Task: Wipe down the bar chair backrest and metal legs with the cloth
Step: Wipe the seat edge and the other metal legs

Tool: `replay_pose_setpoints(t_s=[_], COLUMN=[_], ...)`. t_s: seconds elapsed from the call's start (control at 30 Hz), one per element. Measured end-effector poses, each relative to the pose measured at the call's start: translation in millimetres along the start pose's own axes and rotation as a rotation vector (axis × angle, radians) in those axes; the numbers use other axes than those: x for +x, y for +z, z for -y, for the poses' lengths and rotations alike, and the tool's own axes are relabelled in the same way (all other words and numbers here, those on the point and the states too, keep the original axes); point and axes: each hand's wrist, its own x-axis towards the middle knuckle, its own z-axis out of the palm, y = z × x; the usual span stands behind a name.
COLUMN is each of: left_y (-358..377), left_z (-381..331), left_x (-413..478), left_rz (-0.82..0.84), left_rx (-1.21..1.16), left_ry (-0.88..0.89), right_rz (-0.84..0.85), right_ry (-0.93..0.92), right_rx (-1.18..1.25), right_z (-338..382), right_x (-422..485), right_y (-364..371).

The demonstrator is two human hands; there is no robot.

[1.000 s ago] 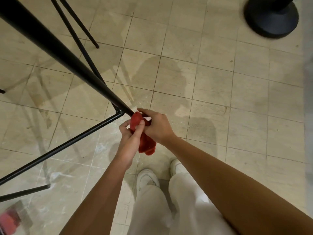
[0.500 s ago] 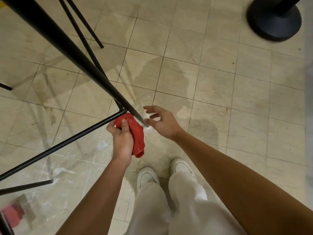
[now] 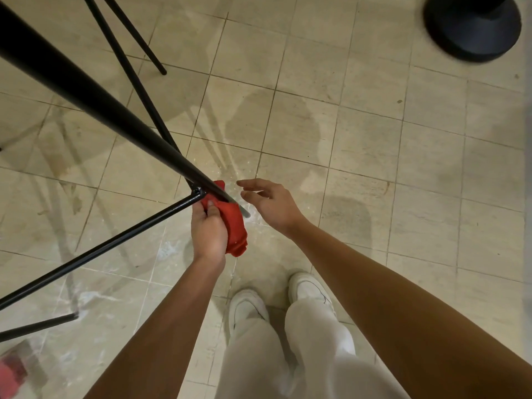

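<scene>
Low on the chair frame, just below the welded joint where a thin round cross rail [image 3: 100, 246] meets it, the red cloth [image 3: 236, 226] lies bunched against the black metal leg [image 3: 100, 108]. The cloth looks soft and nubbly, folded into a loose wad whose lower end hangs down past the heel of the left hand [image 3: 208, 230]. That hand grips it, fingers curled underneath and the thumb laid flat on top. The leg is a smooth, matte tube that tapers: thick at the upper left corner, slim at its foot, its long axis running diagonally down to the right and ending at a small tip on the floor just past the cloth. The right hand [image 3: 273, 205] hovers near that tip, apart from both leg and cloth, its fingers [image 3: 250, 183] spread, lightly bent and holding nothing. Two more thin black legs [image 3: 129, 64] slant across the upper left. The floor [image 3: 374, 139] is pale square tile, streaked and glossy in patches. A round black base [image 3: 475, 30] sits at the upper right, white shoes [image 3: 247, 309] stand below the hands, and a blurred red shape [image 3: 11, 372] shows at the lower left corner
</scene>
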Motion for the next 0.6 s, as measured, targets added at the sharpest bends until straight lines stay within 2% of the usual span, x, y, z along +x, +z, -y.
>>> replay_pose_setpoints(t_s=[0.17,0.3,0.4,0.6], left_y=[-9.2,-6.1,7.9,15.6], left_z=[-2.5,-2.4,2.5,13.3], left_x=[12.0,0.2,-5.3,4.8], left_rz=[0.042,-0.027,-0.106,-0.066], left_rx=[-0.095,-0.277,-0.299,-0.288], left_ry=[-0.168,-0.093,-0.069,-0.292], right_rz=[0.010,-0.023,-0.017,0.070], right_ry=[0.011,0.028,0.055,0.142], right_rx=[0.016,0.006,0.025,0.026], right_z=[-2.4,-5.4,-9.0,-20.2], right_x=[5.3,9.2,7.9,6.2], right_y=[-0.2,-3.3,-1.8,3.2])
